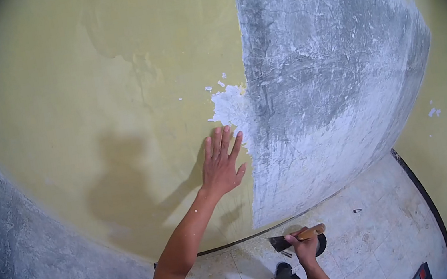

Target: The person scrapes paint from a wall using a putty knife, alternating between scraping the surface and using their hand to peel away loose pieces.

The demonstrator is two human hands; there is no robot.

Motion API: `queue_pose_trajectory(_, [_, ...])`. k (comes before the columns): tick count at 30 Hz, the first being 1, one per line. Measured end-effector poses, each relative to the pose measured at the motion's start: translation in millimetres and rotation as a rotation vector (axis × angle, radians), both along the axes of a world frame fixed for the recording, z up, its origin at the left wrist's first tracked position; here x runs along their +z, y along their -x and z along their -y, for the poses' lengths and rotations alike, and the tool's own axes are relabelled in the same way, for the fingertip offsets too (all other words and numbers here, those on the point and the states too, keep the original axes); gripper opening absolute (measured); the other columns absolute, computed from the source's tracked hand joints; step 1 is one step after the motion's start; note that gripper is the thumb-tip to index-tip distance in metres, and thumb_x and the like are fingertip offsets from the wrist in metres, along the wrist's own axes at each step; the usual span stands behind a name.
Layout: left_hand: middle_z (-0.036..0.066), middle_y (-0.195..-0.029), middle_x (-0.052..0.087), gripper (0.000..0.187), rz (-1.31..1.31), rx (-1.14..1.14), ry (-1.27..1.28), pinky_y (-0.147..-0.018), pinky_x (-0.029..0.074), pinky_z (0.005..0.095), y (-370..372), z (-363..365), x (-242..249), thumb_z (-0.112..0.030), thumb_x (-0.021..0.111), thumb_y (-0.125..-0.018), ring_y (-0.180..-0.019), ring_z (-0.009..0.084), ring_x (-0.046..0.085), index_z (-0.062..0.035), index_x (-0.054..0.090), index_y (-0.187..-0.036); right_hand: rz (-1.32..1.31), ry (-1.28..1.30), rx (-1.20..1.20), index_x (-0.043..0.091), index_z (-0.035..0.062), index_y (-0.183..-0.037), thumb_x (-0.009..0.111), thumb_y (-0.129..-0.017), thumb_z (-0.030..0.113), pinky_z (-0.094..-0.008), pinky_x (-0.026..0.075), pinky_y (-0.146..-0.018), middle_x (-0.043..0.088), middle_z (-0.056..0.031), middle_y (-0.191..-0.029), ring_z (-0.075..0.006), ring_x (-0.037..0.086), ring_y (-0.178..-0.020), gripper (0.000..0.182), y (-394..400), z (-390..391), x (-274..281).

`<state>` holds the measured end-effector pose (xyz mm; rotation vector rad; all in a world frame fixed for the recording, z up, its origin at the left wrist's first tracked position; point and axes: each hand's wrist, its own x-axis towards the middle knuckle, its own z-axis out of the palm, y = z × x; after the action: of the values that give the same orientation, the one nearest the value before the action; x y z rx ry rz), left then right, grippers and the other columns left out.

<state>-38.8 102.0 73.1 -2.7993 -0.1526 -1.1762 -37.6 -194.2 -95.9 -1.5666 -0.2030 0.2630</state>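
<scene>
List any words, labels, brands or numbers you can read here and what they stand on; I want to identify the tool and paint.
None can be read.
The scraper in the right hand shows no legible mark.
The yellow wall, under the left hand, bears no writing.
The dark item at the bottom edge has a red patch, too small to read.

A tiled floor [376, 232] is showing below, pale and dusty, with a dark baseboard [423, 196] running along its right edge. A small dark thing [357, 211] is lying on the tiles, too small to identify. A dark box [422, 274] is peeking in at the bottom edge.
</scene>
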Motion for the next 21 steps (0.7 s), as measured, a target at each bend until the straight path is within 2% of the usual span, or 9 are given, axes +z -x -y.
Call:
queue_pose_trajectory(2, [0.019, -0.154, 0.017, 0.085, -0.390, 0.107, -0.016, -0.115, 0.011, 0.0540, 9.1, -3.6, -3.6, -0.034, 0.067, -0.080, -0.145, 0.0353, 0.009, -0.0168, 0.023, -0.150, 0.096, -0.077, 0.058, 0.058, 0.0027, -0.076, 0.080, -0.071, 0.002, -0.0283, 0.048, -0.068, 0.064, -0.0045, -0.073, -0.0132, 0.060, -0.071, 0.022, -9.3, -17.6, 19.0])
queue_pose_trajectory(3, [0.019, -0.154, 0.017, 0.085, -0.394, 0.127, -0.009, -0.115, 0.011, 0.0540, 15.5, -0.8, -11.0, -0.034, 0.067, -0.080, -0.145, 0.0353, 0.009, -0.0168, 0.023, -0.150, 0.104, -0.142, 0.061, 0.058, 0.0027, -0.074, 0.081, -0.071, 0.004, -0.0285, 0.048, -0.068, 0.064, -0.0054, -0.073, -0.0133, 0.060, -0.071, 0.023, -18.6, -26.5, 20.3])
queue_pose_trajectory(6, [0.022, -0.154, 0.018, 0.094, -0.234, -0.010, 0.470, -0.114, 0.013, 0.0514, 40.4, 19.5, -48.6, -0.030, 0.076, -0.073, -0.144, 0.0371, 0.011, -0.0120, 0.024, -0.149, 0.190, -0.026, 0.140, 0.057, 0.0024, -0.075, 0.080, -0.072, 0.003, -0.0282, 0.048, -0.070, 0.065, -0.0064, -0.076, -0.0132, 0.060, -0.073, 0.023, -54.7, -45.5, 51.8])
queue_pose_trajectory(7, [0.022, -0.153, 0.020, 0.096, -0.185, 0.015, 0.515, -0.114, 0.015, 0.0494, 45.5, 19.4, -64.3, -0.029, 0.078, -0.072, -0.144, 0.0390, 0.013, -0.0097, 0.024, -0.149, 0.241, -0.038, 0.158, 0.057, 0.0024, -0.075, 0.079, -0.072, 0.003, -0.0283, 0.048, -0.071, 0.065, -0.0066, -0.076, -0.0134, 0.060, -0.073, 0.023, -71.9, -52.1, 58.1])
queue_pose_trajectory(8, [0.022, -0.153, 0.020, 0.096, -0.182, 0.038, 0.526, -0.114, 0.015, 0.0494, 49.8, 16.2, -77.1, -0.029, 0.078, -0.072, -0.144, 0.0390, 0.013, -0.0097, 0.024, -0.149, 0.295, -0.049, 0.177, 0.056, 0.0025, -0.076, 0.079, -0.073, 0.002, -0.0283, 0.048, -0.072, 0.065, -0.0069, -0.076, -0.0136, 0.060, -0.073, 0.023, -90.3, -59.5, 64.9])
queue_pose_trajectory(12, [0.026, -0.153, 0.016, 0.097, 0.063, 0.210, 0.613, -0.113, 0.015, 0.0500, 53.5, 8.9, -106.5, -0.038, 0.073, -0.077, -0.143, 0.0422, 0.010, -0.0062, 0.018, -0.150, 0.345, -0.586, 0.266, 0.054, 0.0037, -0.081, 0.076, -0.077, -0.001, -0.0286, 0.051, -0.076, 0.067, -0.0107, -0.082, -0.0152, 0.063, -0.080, 0.023, -137.2, -92.5, 119.5])
queue_pose_trajectory(16, [0.030, -0.153, -0.002, 0.105, 0.187, 0.410, 0.559, -0.111, 0.009, 0.0574, 42.4, 4.6, -87.5, -0.042, 0.072, -0.077, -0.141, 0.0487, 0.000, -0.0084, 0.006, -0.152, 0.472, -0.543, 0.350, 0.053, 0.0043, -0.082, 0.074, -0.078, -0.002, -0.0283, 0.050, -0.076, 0.066, -0.0104, -0.082, -0.0153, 0.063, -0.080, 0.023, -160.7, -123.7, 153.0])
queue_pose_trajectory(18, [0.030, -0.152, -0.011, 0.111, 0.161, 0.564, 0.547, -0.109, 0.006, 0.0614, 33.5, 0.7, -74.5, -0.044, 0.071, -0.077, -0.141, 0.0489, -0.010, -0.0084, -0.003, -0.151, 0.515, -0.710, 0.334, 0.053, 0.0041, -0.082, 0.075, -0.078, -0.002, -0.0287, 0.050, -0.077, 0.066, -0.0112, -0.083, -0.0159, 0.063, -0.080, 0.023, -170.4, -134.3, 173.5])
queue_pose_trajectory(21, [0.034, -0.148, -0.022, 0.123, 0.067, 0.543, 0.573, -0.106, 0.000, 0.0656, 23.3, -19.7, -84.3, -0.049, 0.073, -0.075, -0.138, 0.0502, -0.021, -0.0027, -0.014, -0.148, 0.553, -0.785, 0.241, 0.052, 0.0044, -0.082, 0.075, -0.078, -0.002, -0.0297, 0.050, -0.078, 0.066, -0.0120, -0.084, -0.0170, 0.064, -0.081, 0.024, -174.8, -149.4, 192.0])
